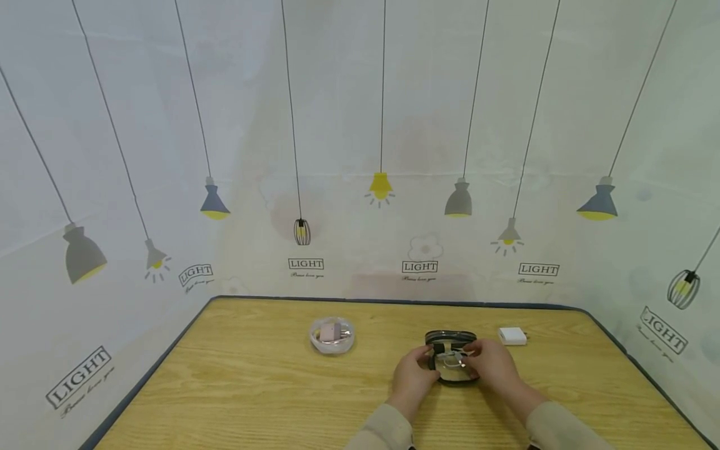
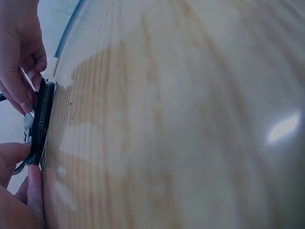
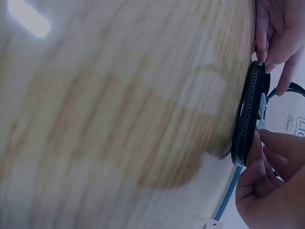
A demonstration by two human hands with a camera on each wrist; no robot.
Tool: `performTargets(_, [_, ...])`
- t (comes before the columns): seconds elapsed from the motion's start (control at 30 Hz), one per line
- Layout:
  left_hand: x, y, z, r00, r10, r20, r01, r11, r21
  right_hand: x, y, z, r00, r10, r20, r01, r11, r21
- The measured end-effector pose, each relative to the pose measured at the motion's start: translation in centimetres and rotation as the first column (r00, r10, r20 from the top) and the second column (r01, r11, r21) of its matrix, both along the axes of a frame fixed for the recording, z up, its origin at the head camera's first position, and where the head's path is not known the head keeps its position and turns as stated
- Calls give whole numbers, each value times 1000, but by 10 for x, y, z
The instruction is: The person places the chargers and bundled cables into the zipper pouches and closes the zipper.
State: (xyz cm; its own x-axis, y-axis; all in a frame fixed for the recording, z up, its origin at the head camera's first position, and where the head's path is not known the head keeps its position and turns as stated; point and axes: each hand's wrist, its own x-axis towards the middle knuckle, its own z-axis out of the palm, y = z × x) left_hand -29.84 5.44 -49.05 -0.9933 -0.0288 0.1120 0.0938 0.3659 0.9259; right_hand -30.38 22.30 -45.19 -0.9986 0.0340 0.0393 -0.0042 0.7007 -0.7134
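Note:
A small black zippered case lies unfolded on the table, its lid raised at the far side. Inside it sits a coiled white cable. My left hand grips the case's left rim, thumb over the edge and a finger against the outside, as the left wrist view shows. With fingertips close together, my right hand pinches the cable's end over the right part of the case. In the right wrist view a pale piece of the cable shows above the zipper edge, near the right thumb and forefinger.
A white charger plug lies just beyond the right hand. Toward the left stands a clear round container holding a pink charger plug and a cable. The wooden table ends at a patterned wall covering.

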Motion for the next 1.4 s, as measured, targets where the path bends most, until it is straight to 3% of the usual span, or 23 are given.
performTargets(0.23, [-1,0,0,1000,-6,-4,7,1000,3,0,-1,-1,1000,3,-23,-2,999,52])
performTargets(0.53, [-1,0,0,1000,5,-5,-5,1000,10,-2,8,-5,999,30,14,-28,991,-134])
performTargets(0.77, [-4,0,-2,1000,13,6,-13,1000,24,3,18,-1,999,50,12,-48,989,-137])
performTargets(1.07, [-1,-1,0,1000,16,24,-17,999,50,4,46,4,1000,8,14,-7,997,-83])
performTargets(1.4, [3,-4,6,1000,-10,-3,11,999,53,-1,76,3,993,-114,10,114,989,-97])
